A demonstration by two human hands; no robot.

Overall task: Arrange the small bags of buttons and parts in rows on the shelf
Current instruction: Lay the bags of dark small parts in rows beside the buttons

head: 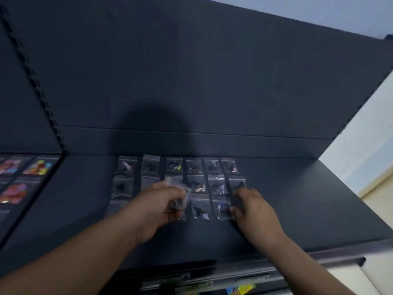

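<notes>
Several small clear bags (196, 166) of dark parts lie in rows on the dark shelf (297, 199), near its back wall. My left hand (158, 206) grips a bunch of small bags (177, 193) just above the middle rows. My right hand (253, 209) rests on the shelf at the right end of the rows. Its fingers press down on a bag (237, 202) there, and the thumb lies beside a bag with blue parts (222, 208). The hands hide part of the lower rows.
On the neighbouring shelf section to the left lie bags of bright pink, yellow and blue buttons (39, 167). A slotted upright (36, 81) divides the two sections. The shelf's front rail (234, 271) carries label strips. A pale wall shows at the right.
</notes>
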